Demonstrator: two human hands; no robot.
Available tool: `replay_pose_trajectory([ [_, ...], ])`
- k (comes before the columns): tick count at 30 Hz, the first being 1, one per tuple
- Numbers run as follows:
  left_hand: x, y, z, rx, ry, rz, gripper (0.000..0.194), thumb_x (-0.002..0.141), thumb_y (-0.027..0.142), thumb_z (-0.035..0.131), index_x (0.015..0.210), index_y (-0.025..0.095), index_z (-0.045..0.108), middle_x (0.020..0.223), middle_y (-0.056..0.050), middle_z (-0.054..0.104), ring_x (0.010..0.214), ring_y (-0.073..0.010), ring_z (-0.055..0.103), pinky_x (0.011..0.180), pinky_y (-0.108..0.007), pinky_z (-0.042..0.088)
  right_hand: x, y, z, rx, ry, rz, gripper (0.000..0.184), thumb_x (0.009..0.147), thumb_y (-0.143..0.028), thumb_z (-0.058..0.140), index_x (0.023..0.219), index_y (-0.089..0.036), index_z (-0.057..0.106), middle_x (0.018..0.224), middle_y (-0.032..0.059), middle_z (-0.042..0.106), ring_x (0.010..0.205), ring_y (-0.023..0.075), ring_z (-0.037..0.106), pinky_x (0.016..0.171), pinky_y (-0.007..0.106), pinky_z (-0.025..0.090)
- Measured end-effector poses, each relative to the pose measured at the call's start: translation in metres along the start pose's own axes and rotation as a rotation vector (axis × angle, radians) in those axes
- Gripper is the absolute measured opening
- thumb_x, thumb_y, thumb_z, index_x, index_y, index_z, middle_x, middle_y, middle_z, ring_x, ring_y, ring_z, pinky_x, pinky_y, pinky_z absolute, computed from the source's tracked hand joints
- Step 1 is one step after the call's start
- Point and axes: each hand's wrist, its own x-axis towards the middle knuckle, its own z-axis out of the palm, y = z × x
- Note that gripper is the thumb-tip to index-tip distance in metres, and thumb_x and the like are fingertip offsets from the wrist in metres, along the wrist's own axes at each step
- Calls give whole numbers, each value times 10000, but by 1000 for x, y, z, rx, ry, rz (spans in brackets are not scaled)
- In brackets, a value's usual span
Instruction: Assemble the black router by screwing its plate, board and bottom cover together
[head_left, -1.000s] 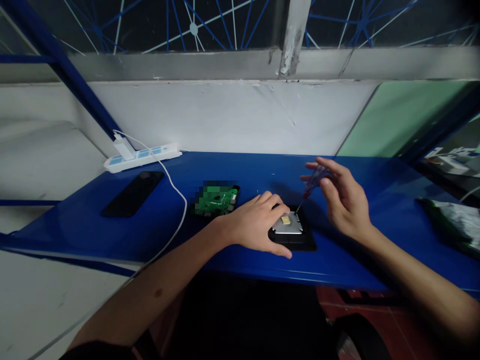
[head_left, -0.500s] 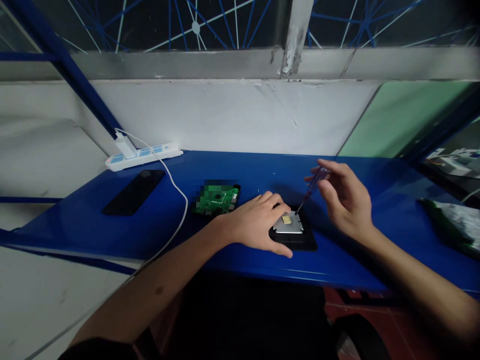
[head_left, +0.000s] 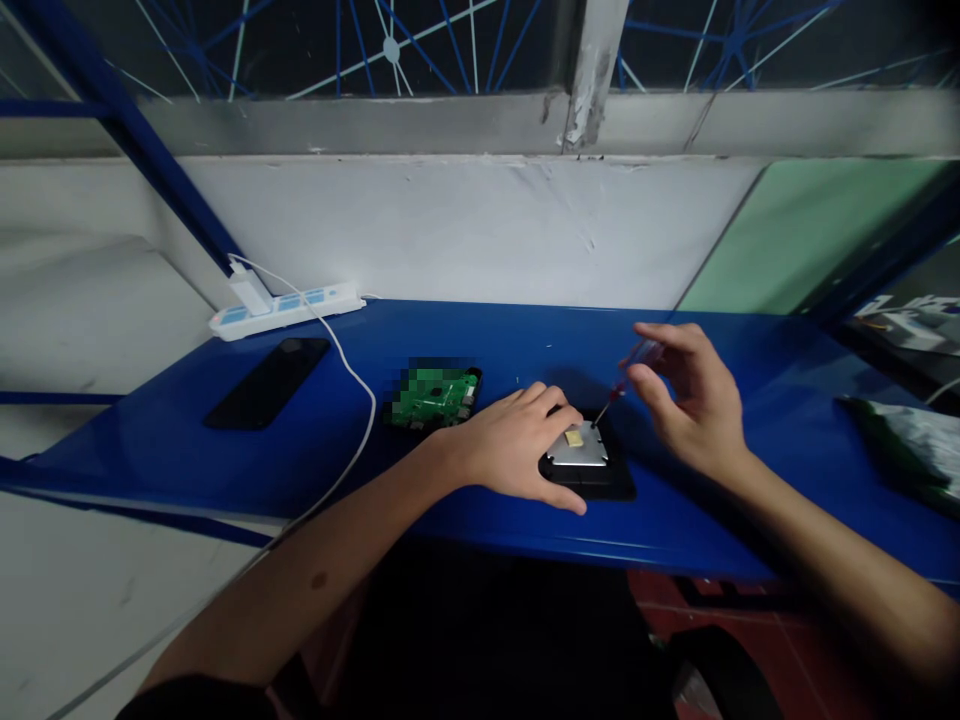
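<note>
My left hand point(head_left: 517, 440) lies over the left side of a flat black case point(head_left: 617, 482), thumb along its near side and fingers across its far part, holding it against the table. A silver metal plate point(head_left: 589, 455) with a small yellowish pad point(head_left: 574, 438) sits on the case. Pinched in the fingers of my right hand point(head_left: 690, 400) is a screwdriver point(head_left: 616, 392) with a see-through purplish handle. It slants down to the left, its tip at the plate's far right corner. Left of my left hand is a green circuit board point(head_left: 433, 398), partly pixelated, in a dark shell.
A black phone point(head_left: 268, 384) lies at the left on the blue table point(head_left: 480, 330). Behind it stands a white power strip point(head_left: 289, 310) with a charger and a white cable point(head_left: 371, 400) crossing the table's left part. A silver-and-green bag point(head_left: 911, 445) is at the far right.
The fingers of my right hand have shifted round the screwdriver handle, and the hand sits slightly lower. The screwdriver tip stays at the same corner. My left hand and the case keep their places.
</note>
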Motion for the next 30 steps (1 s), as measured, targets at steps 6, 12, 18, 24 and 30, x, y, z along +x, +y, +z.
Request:
replay_pose_trajectory([
  [6, 1, 1, -1, 3, -8, -9, 867, 733, 751, 700, 1329, 147, 522, 1286, -137, 543, 1193, -310, 501, 1041, -427, 413, 0, -5, 0, 20, -59, 63, 453, 959, -254, 570, 1399, -343, 518, 1224, 73, 627, 989, 222, 705, 788, 404, 618],
  [12, 0, 0, 1, 6, 11, 0, 885, 732, 753, 703, 1341, 137, 519, 1299, -140, 542, 1202, -303, 497, 1050, -420, 405, -1, -4, -3, 15, -79, 76, 483, 1015, -263, 440, 1483, -383, 431, 1339, 65, 632, 1041, 233, 716, 900, 478, 598],
  [18, 0, 1, 0, -4, -8, -16, 872, 736, 754, 696, 1343, 154, 517, 1316, -132, 537, 1210, -304, 492, 1031, -419, 420, -1, -2, 0, -18, -12, 19, 487, 990, -224, 490, 1449, -387, 479, 1181, 57, 672, 957, 208, 720, 833, 438, 619],
  [24, 0, 1, -1, -8, -16, -6, 864, 757, 748, 678, 1345, 137, 509, 1340, -150, 525, 1240, -313, 481, 1048, -419, 401, 1, 0, -1, -86, 58, 5, 465, 872, -223, 693, 1311, -350, 604, 940, 21, 569, 752, 160, 641, 693, 359, 608],
  [30, 0, 1, 0, -12, 7, -9, 848, 739, 754, 693, 1327, 170, 515, 1320, -138, 539, 1207, -309, 498, 1030, -423, 415, -1, -3, -1, 7, -23, 63, 441, 1004, -283, 468, 1438, -355, 497, 1247, 74, 660, 987, 238, 718, 849, 481, 620],
])
